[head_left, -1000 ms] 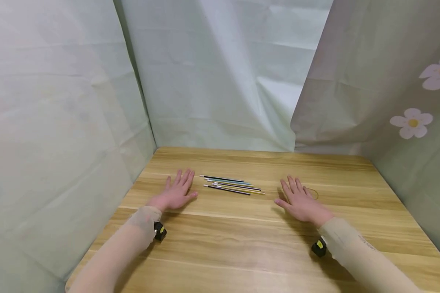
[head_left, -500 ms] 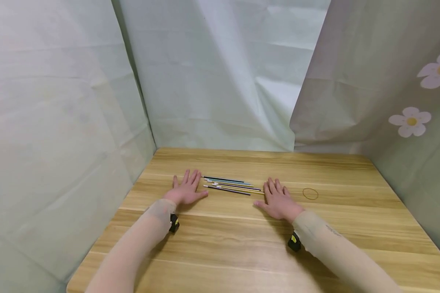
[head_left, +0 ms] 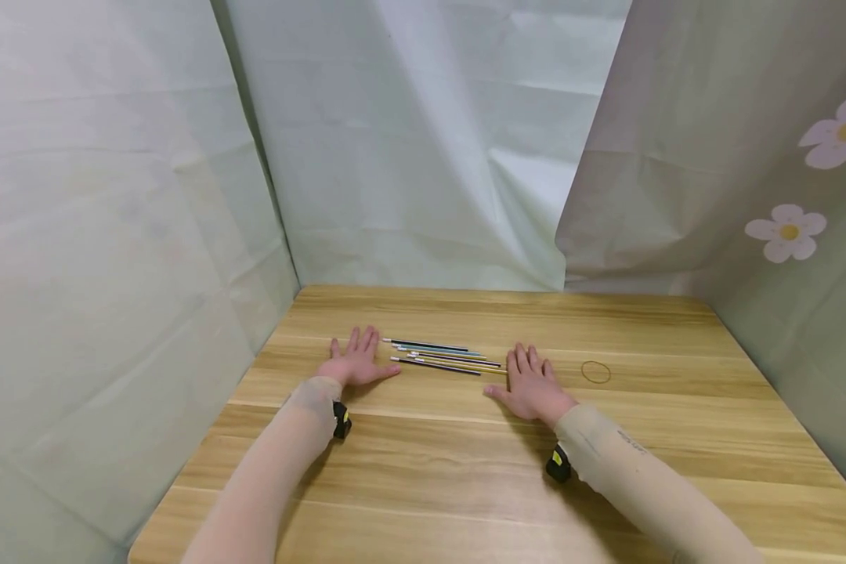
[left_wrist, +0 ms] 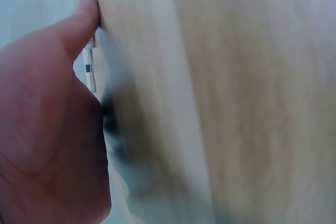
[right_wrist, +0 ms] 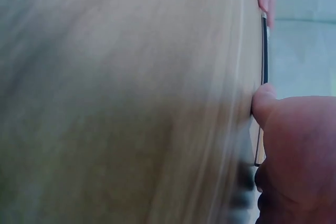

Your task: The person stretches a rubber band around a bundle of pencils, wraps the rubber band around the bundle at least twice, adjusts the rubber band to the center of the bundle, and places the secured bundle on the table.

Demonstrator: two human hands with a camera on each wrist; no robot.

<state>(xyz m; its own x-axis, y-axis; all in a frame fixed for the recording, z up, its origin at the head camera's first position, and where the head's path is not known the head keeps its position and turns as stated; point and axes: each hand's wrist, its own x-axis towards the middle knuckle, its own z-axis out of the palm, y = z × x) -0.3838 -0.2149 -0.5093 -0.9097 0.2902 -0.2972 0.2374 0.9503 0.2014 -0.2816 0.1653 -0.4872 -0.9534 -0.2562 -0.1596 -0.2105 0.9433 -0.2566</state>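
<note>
Several slim pencils [head_left: 446,356] with white eraser ends at the left lie side by side on the wooden table, in black, blue and yellow. My left hand [head_left: 356,363] is at their eraser ends, fingers spread and straight, thumb tip right by the nearest black pencil. At the opposite ends is my right hand [head_left: 531,384], palm down with straight fingers, its index finger at the tip of a yellow pencil. Both wrist views show a thumb beside the pencils, edge-on; neither hand grips anything. A thin rubber band [head_left: 595,372] lies to the right of my right hand.
The wooden table [head_left: 423,470] has a rounded back edge close to pale hanging cloth [head_left: 423,157]. More cloth hangs at the left and right sides, the right one printed with white flowers [head_left: 786,233]. A small black camera sits on each wrist.
Both hands have moved inward toward the pencils, the right one farther, uncovering the rubber band. In the last half second they have hardly shifted. The pencils lie as before.
</note>
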